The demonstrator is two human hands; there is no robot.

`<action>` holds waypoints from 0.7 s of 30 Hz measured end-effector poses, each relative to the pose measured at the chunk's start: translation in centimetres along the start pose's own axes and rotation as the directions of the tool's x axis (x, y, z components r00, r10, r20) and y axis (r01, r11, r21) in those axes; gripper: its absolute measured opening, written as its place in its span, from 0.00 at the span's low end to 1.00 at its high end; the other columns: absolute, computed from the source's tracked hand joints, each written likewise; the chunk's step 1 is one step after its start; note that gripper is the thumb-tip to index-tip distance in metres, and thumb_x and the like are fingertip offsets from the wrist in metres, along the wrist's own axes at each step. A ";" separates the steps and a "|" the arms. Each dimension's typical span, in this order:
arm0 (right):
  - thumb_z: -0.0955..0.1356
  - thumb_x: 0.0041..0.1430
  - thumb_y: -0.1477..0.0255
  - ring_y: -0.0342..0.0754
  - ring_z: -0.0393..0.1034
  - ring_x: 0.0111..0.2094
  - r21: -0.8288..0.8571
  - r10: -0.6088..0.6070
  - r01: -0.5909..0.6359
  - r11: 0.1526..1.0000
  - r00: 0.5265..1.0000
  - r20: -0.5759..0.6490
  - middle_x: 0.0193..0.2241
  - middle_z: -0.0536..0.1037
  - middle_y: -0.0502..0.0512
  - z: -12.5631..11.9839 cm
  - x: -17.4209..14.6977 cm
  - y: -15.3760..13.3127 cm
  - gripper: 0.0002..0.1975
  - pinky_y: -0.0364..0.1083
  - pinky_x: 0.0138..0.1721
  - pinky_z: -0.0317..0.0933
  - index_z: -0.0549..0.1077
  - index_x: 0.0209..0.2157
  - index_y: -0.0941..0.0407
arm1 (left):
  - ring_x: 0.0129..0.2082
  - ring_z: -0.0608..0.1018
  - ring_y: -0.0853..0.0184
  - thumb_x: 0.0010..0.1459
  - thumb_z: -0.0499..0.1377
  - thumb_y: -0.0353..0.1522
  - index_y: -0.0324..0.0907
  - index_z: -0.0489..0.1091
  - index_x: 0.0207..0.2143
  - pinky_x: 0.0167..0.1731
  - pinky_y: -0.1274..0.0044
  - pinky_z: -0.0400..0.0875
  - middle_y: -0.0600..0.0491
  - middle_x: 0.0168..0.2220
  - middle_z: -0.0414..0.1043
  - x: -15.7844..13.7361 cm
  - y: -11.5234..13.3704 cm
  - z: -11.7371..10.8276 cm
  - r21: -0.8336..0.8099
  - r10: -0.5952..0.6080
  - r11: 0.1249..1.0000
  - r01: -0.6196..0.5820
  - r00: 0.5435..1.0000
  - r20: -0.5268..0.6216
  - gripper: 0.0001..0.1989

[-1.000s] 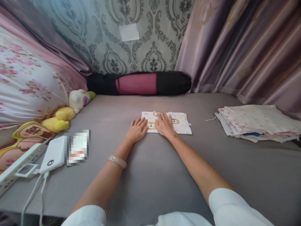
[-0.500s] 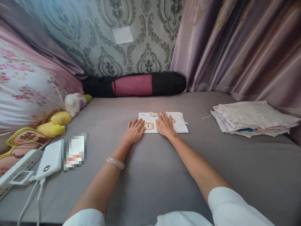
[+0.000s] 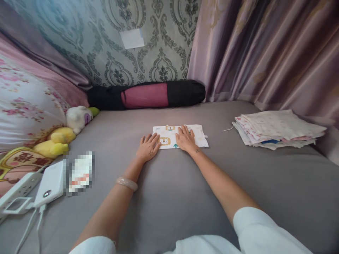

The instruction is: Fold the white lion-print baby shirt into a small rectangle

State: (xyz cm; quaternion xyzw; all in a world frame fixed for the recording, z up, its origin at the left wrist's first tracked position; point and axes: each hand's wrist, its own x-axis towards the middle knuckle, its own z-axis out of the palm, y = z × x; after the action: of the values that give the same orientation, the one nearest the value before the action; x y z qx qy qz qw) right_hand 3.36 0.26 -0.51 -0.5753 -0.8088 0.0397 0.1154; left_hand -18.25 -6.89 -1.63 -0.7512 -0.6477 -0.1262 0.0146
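A white cloth [image 3: 169, 137] printed with yellow lion faces lies folded into a flat rectangle on the grey bed sheet [image 3: 169, 183]. My left hand [image 3: 148, 146] rests at its left edge, fingers spread and partly over the print. Palm down on the middle of the cloth lies my right hand [image 3: 186, 138], its fingers stretched forward. Neither hand grips anything. A small tag sticks out at the cloth's right edge.
To the right sits a stack of folded cloths [image 3: 278, 127]. A black and pink long bag [image 3: 145, 94] lies along the wall. On the left are plush toys [image 3: 59, 137], a power bank [image 3: 50, 183], a power strip [image 3: 19, 188] and a blurred packet [image 3: 81, 173].
My right hand has shifted slightly left relative to the cloth, uncovering a little more print beside it. The whole view has turned slightly. Both hands stay flat.
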 end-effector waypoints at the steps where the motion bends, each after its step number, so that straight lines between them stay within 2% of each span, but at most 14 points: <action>1: 0.53 0.70 0.66 0.56 0.39 0.67 -0.005 0.020 -0.020 1.000 1.000 -0.017 0.67 0.51 0.64 -0.1 -0.1 0.2 0.28 0.61 0.65 0.35 0.55 0.65 0.65 | 0.66 0.58 0.53 0.67 0.42 0.44 0.49 0.57 0.65 0.64 0.55 0.48 0.51 0.66 0.57 0.0 0.0 0.0 0.001 0.000 1.000 0.000 1.000 0.001 0.27; 5: 0.54 0.70 0.66 0.57 0.40 0.67 -0.023 0.089 -0.091 0.996 0.994 -0.057 0.67 0.50 0.66 -0.4 -0.4 1.0 0.29 0.61 0.64 0.36 0.54 0.65 0.69 | 0.66 0.57 0.54 0.67 0.41 0.45 0.49 0.56 0.65 0.64 0.56 0.47 0.52 0.66 0.56 0.0 -0.1 0.0 0.005 0.001 1.000 -0.001 1.000 0.011 0.27; 11: 0.54 0.69 0.66 0.57 0.43 0.66 -0.029 0.083 -0.085 0.996 0.993 -0.083 0.66 0.51 0.67 -0.4 -0.7 0.9 0.29 0.61 0.64 0.37 0.55 0.65 0.69 | 0.66 0.57 0.53 0.67 0.40 0.45 0.48 0.56 0.65 0.64 0.56 0.47 0.51 0.67 0.56 0.0 -0.1 0.1 0.016 0.004 1.000 -0.005 1.000 0.018 0.28; 17: 0.54 0.70 0.66 0.56 0.41 0.67 -0.018 0.079 -0.079 0.997 0.997 0.021 0.67 0.49 0.66 -0.9 -0.6 1.7 0.29 0.59 0.65 0.38 0.53 0.66 0.68 | 0.66 0.57 0.54 0.67 0.39 0.45 0.48 0.56 0.66 0.64 0.56 0.48 0.52 0.67 0.55 -0.1 0.0 -0.2 0.039 0.002 0.999 -0.003 1.000 0.031 0.28; 21: 0.53 0.70 0.66 0.57 0.41 0.67 -0.039 0.113 -0.113 0.993 0.994 -0.005 0.67 0.49 0.67 -1.2 -0.9 2.8 0.29 0.58 0.65 0.36 0.53 0.65 0.69 | 0.66 0.56 0.55 0.68 0.37 0.45 0.47 0.55 0.66 0.64 0.57 0.48 0.53 0.67 0.54 0.0 0.2 -0.5 0.067 -0.005 0.998 0.001 0.999 0.051 0.29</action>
State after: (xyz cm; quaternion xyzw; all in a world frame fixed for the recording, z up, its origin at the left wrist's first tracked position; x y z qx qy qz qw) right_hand 6.52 0.34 -0.07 -0.6222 -0.7755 0.0297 0.1027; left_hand -18.15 -7.05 -1.18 -0.7523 -0.6529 -0.0853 0.0230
